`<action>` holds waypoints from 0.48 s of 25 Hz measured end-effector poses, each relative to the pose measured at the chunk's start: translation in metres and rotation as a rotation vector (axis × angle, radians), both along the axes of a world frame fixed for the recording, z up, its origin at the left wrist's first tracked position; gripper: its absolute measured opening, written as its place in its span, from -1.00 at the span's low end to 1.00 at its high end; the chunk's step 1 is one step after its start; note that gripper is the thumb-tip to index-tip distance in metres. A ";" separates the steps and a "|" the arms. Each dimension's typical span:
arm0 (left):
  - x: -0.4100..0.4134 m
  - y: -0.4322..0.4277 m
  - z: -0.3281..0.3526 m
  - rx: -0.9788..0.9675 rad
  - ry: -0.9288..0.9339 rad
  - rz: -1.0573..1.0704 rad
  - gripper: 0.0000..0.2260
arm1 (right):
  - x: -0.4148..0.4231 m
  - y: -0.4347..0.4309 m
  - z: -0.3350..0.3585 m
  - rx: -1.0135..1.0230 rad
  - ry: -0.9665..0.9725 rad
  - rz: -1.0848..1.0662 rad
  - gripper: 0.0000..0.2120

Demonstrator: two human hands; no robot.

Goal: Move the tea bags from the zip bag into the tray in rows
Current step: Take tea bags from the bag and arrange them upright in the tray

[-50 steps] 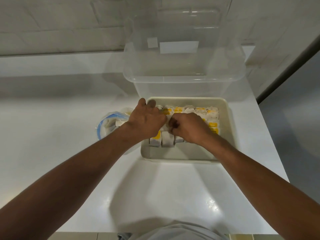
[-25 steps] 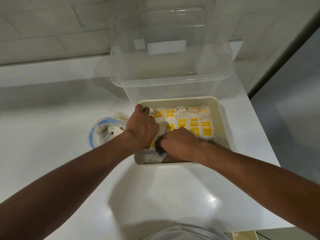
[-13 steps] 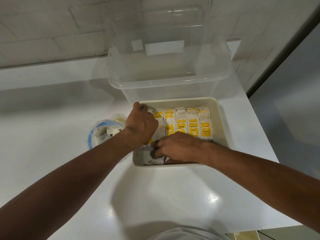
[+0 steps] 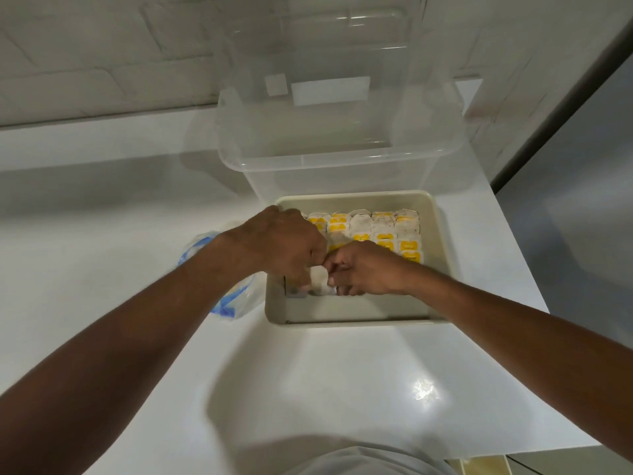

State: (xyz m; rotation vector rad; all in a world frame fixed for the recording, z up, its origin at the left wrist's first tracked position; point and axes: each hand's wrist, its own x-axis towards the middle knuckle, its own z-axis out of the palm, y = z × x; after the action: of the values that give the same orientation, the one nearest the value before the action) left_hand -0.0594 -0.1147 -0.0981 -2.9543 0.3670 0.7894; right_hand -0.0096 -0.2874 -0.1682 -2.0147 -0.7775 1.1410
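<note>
Over the tray, both hands pinch 1 tea bag.

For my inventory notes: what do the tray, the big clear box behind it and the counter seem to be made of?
The tray looks like plastic, matte beige, with rounded moulded corners. The box is clear glossy plastic; the wall shows through it. The counter is white and polished, with a bright glint; stone or laminate, I cannot tell.

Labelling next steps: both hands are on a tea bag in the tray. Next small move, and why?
Likely seat the tea bag against the filled rows: left hand and right hand both pinch it low in the tray, with bare floor in front.
</note>
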 end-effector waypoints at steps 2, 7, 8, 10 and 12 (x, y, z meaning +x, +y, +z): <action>0.001 -0.006 -0.009 0.031 -0.065 -0.045 -0.67 | 0.001 -0.001 0.000 0.005 0.085 -0.078 -0.83; 0.007 -0.002 -0.022 0.015 -0.132 -0.016 -0.81 | 0.000 -0.006 0.005 -0.066 0.009 -0.070 -0.87; 0.008 -0.002 -0.023 0.038 -0.134 -0.022 -0.83 | 0.000 -0.005 0.008 -0.118 -0.113 -0.015 -0.85; 0.011 -0.005 -0.026 0.072 -0.117 -0.040 -0.86 | -0.004 -0.001 0.014 -0.230 -0.317 0.022 -0.71; 0.014 -0.009 -0.029 0.085 -0.068 -0.047 -0.85 | -0.009 0.006 0.012 -0.298 -0.419 -0.005 -0.65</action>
State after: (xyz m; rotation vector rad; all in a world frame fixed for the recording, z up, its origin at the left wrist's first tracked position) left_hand -0.0454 -0.1232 -0.1274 -2.8737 0.3870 0.6804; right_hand -0.0182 -0.2817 -0.1563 -2.5527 -0.8411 0.8799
